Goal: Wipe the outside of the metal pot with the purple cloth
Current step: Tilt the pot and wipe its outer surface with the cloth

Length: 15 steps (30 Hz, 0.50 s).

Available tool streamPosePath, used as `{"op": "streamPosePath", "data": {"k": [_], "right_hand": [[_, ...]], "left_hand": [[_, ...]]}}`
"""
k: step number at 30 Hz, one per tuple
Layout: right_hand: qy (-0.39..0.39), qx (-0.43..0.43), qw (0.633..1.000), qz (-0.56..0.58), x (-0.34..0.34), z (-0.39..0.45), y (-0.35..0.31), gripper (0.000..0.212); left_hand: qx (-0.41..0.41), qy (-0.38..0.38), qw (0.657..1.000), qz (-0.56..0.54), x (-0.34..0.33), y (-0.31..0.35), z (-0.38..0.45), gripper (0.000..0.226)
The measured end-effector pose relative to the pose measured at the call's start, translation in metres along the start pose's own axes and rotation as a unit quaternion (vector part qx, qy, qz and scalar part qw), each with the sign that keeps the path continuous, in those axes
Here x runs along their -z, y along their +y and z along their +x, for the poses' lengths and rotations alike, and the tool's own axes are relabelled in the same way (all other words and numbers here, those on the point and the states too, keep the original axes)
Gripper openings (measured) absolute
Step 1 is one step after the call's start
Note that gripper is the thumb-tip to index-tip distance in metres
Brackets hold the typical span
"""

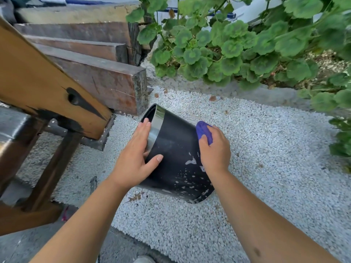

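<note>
Outdoors, left hand (133, 158) grips tilted metal pot's (176, 158) rim; right hand (215, 150) presses purple cloth (204, 130) against its side

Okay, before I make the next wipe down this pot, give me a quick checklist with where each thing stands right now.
1. Purple cloth in the right hand and pressed on the metal pot: ok.
2. Left hand steadying the pot at its shiny rim band, thumb on the dark wall: ok.
3. Pot tilted with its lower end resting on the white gravel: ok.
4. Pale splashes near the lower end still on the wall: not ok, wipe there next.
5. Far side of the pot clean: cannot tell, it is hidden.
</note>
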State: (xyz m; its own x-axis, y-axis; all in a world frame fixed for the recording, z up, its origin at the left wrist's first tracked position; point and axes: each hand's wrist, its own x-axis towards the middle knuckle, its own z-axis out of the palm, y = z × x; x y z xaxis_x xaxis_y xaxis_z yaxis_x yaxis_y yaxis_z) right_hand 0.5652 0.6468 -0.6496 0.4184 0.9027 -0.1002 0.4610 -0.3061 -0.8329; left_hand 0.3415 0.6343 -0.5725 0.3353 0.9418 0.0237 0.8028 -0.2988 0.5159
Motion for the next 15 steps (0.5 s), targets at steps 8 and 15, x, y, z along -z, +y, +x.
{"op": "streamPosePath", "data": {"k": [8,15], "right_hand": [[0.018,0.135,0.99,0.02,-0.006,-0.027,-0.065,0.045],[0.012,0.209,0.978,-0.008,-0.017,-0.043,-0.076,0.055]], "left_hand": [[0.014,-0.01,0.988,-0.154,-0.009,0.007,-0.009,0.078],[0.008,-0.036,0.983,-0.182,-0.01,0.013,-0.007,0.083]]}}
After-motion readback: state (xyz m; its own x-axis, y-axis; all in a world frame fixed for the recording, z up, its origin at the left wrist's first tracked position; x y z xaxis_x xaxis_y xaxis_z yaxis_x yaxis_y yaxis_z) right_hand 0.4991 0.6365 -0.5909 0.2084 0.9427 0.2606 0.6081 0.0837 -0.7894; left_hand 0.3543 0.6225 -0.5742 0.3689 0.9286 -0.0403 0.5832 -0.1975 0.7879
